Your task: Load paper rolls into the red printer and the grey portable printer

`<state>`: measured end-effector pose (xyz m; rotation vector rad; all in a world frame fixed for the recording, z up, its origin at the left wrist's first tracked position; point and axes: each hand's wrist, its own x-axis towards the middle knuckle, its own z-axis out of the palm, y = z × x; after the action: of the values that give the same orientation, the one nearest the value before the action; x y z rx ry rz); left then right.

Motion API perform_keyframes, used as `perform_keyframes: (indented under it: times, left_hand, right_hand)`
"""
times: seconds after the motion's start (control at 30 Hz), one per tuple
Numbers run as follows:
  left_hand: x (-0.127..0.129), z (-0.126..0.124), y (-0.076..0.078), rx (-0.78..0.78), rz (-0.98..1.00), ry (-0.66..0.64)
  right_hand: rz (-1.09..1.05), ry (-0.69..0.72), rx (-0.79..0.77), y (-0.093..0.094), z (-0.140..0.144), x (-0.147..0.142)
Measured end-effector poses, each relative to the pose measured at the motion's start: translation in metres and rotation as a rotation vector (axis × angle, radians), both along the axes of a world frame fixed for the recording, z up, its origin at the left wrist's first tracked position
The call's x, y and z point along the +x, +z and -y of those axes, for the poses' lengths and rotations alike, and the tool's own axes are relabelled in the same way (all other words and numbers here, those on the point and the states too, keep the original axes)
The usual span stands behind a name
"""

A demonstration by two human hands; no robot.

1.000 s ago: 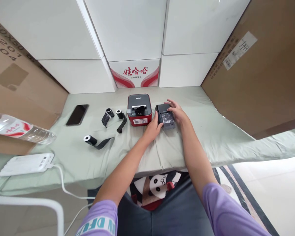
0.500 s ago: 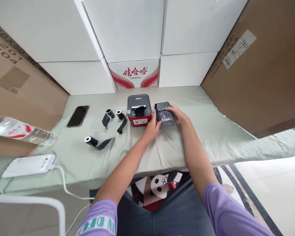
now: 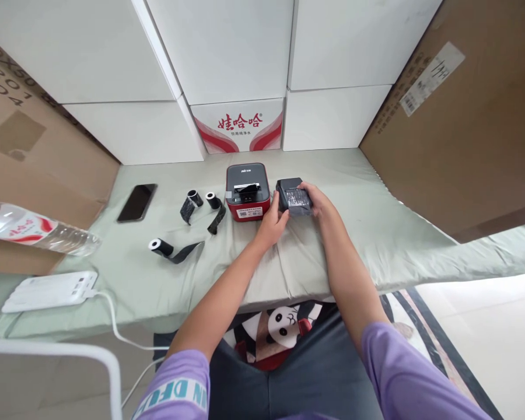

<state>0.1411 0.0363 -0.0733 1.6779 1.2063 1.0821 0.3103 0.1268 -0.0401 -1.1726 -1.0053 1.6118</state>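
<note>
A small black box-shaped device (image 3: 298,197) with a printed white label is held between my two hands. My left hand (image 3: 272,223) closes on its left side, and my right hand (image 3: 317,200) grips its right edge. The device is tilted, its label toward me; its exact kind does not show. Just left of it stands a red and black desktop printer (image 3: 247,195), with a dark strip at its front slot. Farther left lie three black rolls with loose tails: an upper roll (image 3: 194,199), a middle roll (image 3: 212,200) and a lower roll (image 3: 161,247).
A phone (image 3: 137,203) lies at the left. Nearer are a water bottle (image 3: 35,228) and a white power bank (image 3: 50,290) with a cable. Cardboard boxes flank both sides, including the right carton (image 3: 459,128). White boxes (image 3: 240,125) line the back of the cloth-covered surface.
The black device has tipped in my hands, so its upper face looks shorter and its label has shifted slightly. The hands keep their hold. The whole view has moved slightly.
</note>
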Motion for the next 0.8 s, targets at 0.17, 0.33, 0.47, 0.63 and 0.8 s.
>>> perform_keyframes:
  times: [0.17,0.33,0.47,0.63,0.8]
  left_hand:
    - [-0.002,-0.001,0.0,0.03,-0.028,0.018]
    - [0.001,0.0,0.0,-0.04,0.05,0.022]
    - [0.009,0.002,-0.001,-0.147,0.23,0.057]
    - [0.014,0.005,0.004,-0.223,0.357,0.098]
    - [0.013,0.009,0.008,-0.247,0.395,0.123]
  right_hand:
    - [0.021,-0.118,-0.119,0.005,0.001,-0.004]
    - [0.01,0.002,0.038,0.013,0.01,-0.001]
    - [-0.072,0.106,0.096,0.019,0.018,0.007]
    - [-0.074,0.205,0.061,0.025,0.023,0.018]
    - [-0.052,0.289,0.066,0.025,0.024,0.019]
